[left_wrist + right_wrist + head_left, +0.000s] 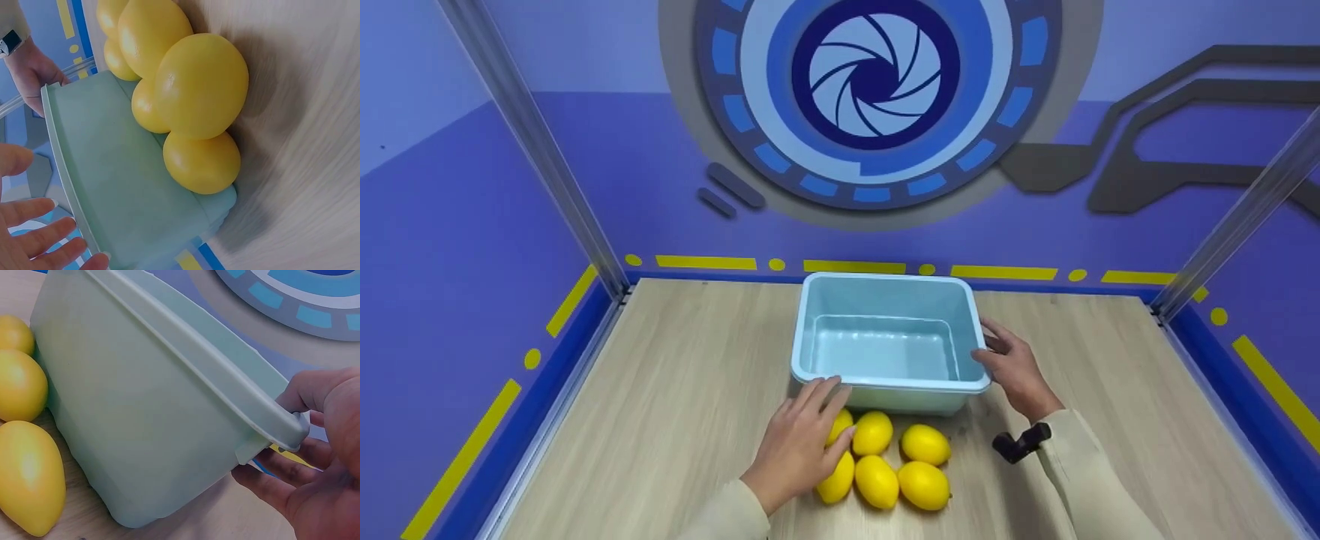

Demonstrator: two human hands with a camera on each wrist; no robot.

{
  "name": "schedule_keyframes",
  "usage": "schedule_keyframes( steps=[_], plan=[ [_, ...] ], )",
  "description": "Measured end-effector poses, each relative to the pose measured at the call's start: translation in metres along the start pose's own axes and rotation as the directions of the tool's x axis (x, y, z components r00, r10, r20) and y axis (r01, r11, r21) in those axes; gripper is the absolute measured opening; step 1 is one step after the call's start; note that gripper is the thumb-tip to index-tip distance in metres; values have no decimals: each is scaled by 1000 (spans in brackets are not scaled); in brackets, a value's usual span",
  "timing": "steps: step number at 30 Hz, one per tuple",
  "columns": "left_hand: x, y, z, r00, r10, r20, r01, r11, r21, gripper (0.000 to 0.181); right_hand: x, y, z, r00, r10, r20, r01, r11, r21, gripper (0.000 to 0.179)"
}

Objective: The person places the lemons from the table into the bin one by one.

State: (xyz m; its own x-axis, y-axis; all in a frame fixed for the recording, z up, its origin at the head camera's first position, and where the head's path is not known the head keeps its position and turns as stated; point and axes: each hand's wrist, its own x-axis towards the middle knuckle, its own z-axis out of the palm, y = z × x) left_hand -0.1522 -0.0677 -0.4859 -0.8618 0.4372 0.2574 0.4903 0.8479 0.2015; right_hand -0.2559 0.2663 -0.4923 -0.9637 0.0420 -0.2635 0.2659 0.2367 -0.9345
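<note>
A light blue-green plastic basin [877,399] stands on the wooden table with nothing inside it. At its right side my right hand [1018,373] grips the rim, thumb on top and fingers underneath, as the right wrist view shows. My left hand [796,444] hovers by the front left part of the rim, its fingers loosely extended and fingertips right at the edge. Several yellow lemons [924,486] lie in two rows in front of the basin. The left hand partly covers the leftmost lemons [835,480] in the head view.
The wooden tabletop [675,390] reaches the purple-blue back wall [585,165], close behind the basin. Metal posts [540,142] stand at the back corners, with side walls to left and right. A black device [1021,442] sits at the right wrist.
</note>
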Motion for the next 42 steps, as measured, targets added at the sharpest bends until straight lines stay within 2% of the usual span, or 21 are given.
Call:
schedule_keyframes(
  steps=[13, 18, 24, 30, 42],
  plan=[
    [-6, 2, 6, 999, 23, -33, -25, 999, -45, 51, -1, 3, 1, 999, -34, 5, 34, 999, 11, 67],
    [-9, 3, 10, 999, 27, -23, -28, 999, -41, 51, -2, 4, 0, 998, -54, 11, 54, 998, 21, 67],
    [-10, 3, 14, 1000, 18, 16, -17, 999, -43, 50, -2, 3, -2, 999, -33, 25, 33, 999, 21, 67],
    [-13, 3, 17, 1000, 26, 5, -26, 998, -53, 48, -3, 1, -1, 999, -38, 21, 38, 999, 24, 65],
    [-17, 2, 24, 999, 37, 18, -37, 998, -42, 48, -3, -4, 4, 999, -28, -23, 26, 998, -57, 71]
  ],
)
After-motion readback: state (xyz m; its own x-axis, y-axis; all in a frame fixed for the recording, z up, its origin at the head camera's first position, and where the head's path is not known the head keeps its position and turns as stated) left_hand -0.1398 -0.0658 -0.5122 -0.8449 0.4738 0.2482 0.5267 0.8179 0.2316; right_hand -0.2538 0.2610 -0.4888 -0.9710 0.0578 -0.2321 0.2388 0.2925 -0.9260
